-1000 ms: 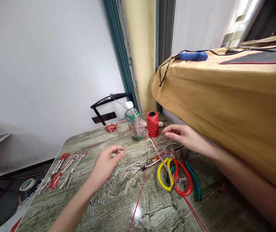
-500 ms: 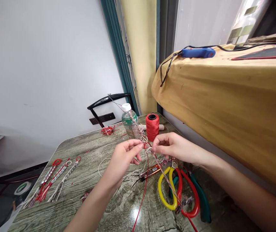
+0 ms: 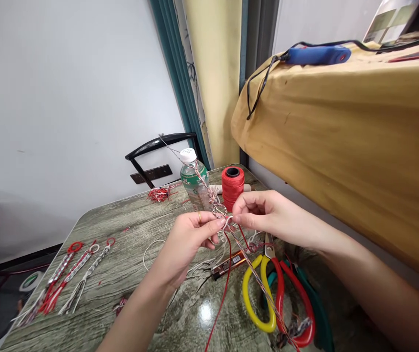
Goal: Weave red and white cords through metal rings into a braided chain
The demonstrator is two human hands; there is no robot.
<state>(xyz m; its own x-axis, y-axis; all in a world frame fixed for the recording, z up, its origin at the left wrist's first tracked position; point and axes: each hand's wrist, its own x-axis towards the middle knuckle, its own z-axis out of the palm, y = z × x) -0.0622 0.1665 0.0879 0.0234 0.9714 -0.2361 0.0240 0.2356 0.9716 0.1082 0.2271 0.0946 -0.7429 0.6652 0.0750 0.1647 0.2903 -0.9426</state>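
Note:
My left hand [image 3: 198, 232] pinches the knotted cords where red and white strands cross. Close beside it, my right hand [image 3: 258, 212] holds a white cord [image 3: 229, 220] between thumb and fingertips. The braided cord [image 3: 202, 180] comes down past a water bottle [image 3: 194, 183] to a loop just above my fingers. Below them, a multicoloured cord bundle [image 3: 256, 278] runs toward the lower right, over the scissors. A loose red cord [image 3: 224, 293] hangs toward the front edge. Part of the knot is hidden by my fingers.
Scissors with yellow and red handles [image 3: 248, 298] lie at right, beside green-handled pliers [image 3: 317, 303]. A red thread spool [image 3: 232, 188] stands behind my hands. Several braided straps [image 3: 88, 269] lie at left, and a red-and-white thread heap [image 3: 159, 194] sits at the back.
My right hand has drawn the white cord slightly up over the other strands at the knot. The camera view has shifted a little; my left hand keeps its pinch.

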